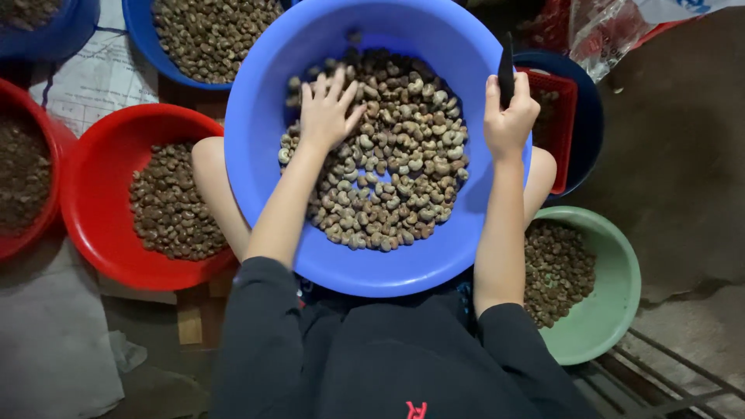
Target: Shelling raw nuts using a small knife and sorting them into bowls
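A large blue basin (272, 70) rests on my lap, part filled with pale grey-brown cashew nuts in their shells (388, 171). My left hand (326, 112) lies flat on the nuts at the upper left of the heap, fingers spread, gripping nothing. My right hand (508, 116) is at the basin's right rim, closed around a thin dark tool (506, 74) that points upward. My forearms reach in from black sleeves at the bottom.
A red basin (93, 225) of darker nuts sits at left, a second red one (43, 140) at far left. Another blue basin (143, 31) of nuts is above. A green bowl (621, 279) of nuts sits at lower right, a red crate (563, 116) in a dark blue basin at right.
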